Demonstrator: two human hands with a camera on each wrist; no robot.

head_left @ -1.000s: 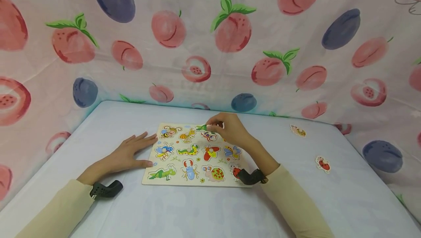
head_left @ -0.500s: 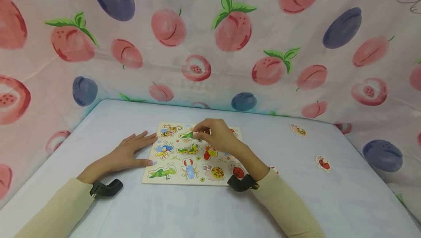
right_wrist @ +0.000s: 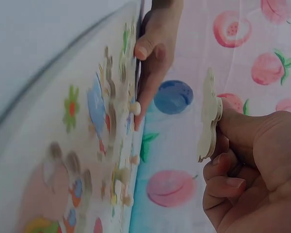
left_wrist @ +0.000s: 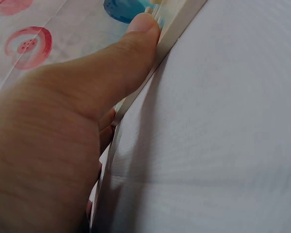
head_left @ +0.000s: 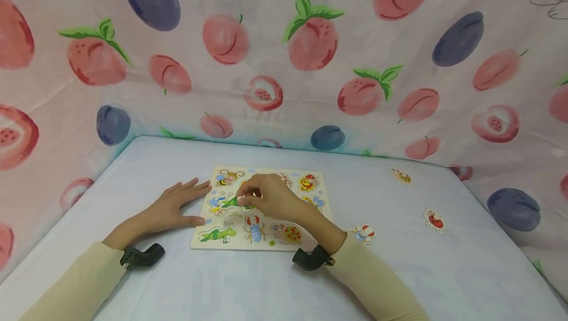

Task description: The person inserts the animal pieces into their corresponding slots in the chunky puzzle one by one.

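Observation:
A wooden insect puzzle board [head_left: 275, 249] lies on the table. My right hand [head_left: 277, 200] pinches a green grasshopper puzzle piece [head_left: 229, 203] above the board's left half. The right wrist view shows that puzzle piece [right_wrist: 209, 116] edge-on, held apart from the board. Spread along the board's left edge, my left hand [head_left: 170, 207] touches it with straight fingers; in the left wrist view the thumb [left_wrist: 131, 53] rests on the edge. The grasshopper-shaped recess [head_left: 217, 233] shows at the board's near left corner. Beside it is the blue stag beetle recess [head_left: 254, 229].
Three loose pieces lie right of the board: a blue beetle piece [head_left: 364, 233], a ladybug piece [head_left: 435, 221] and a spotted snail-like piece [head_left: 401, 176]. A fruit-print cloth [head_left: 284, 40] hangs behind the white table [head_left: 222, 286]. Several knobbed pieces sit in the board.
My right hand has carried the grasshopper piece from the board's far edge leftward and nearer to me. The blue beetle piece has come into view from behind the right arm. The left hand stays put.

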